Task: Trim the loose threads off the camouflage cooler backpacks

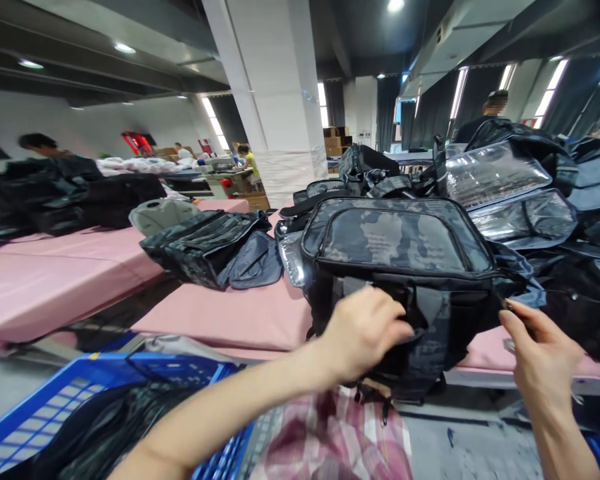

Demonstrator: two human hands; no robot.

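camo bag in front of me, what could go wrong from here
The camo bag hangs over the front edge of the pink table, so it might slide off. The bags heaped behind and beside it could topple if knocked. The black ends dangling below might snag.

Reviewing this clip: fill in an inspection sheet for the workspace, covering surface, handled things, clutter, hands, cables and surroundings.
Surface: table with a pink covering.
Handled things: camouflage bag with black trim, at the table's near edge.
Clutter: bag pile with silvery linings at right; another camouflage bag with its flap open at left; blue basket holding dark material.
Hands: left hand curled at the bag's front; right hand with thumb and fingers together by its side, exact grip unclear.
Cables: nothing seen.
Surroundings: white pillar, sewing machine, ceiling lights, other people in the background.
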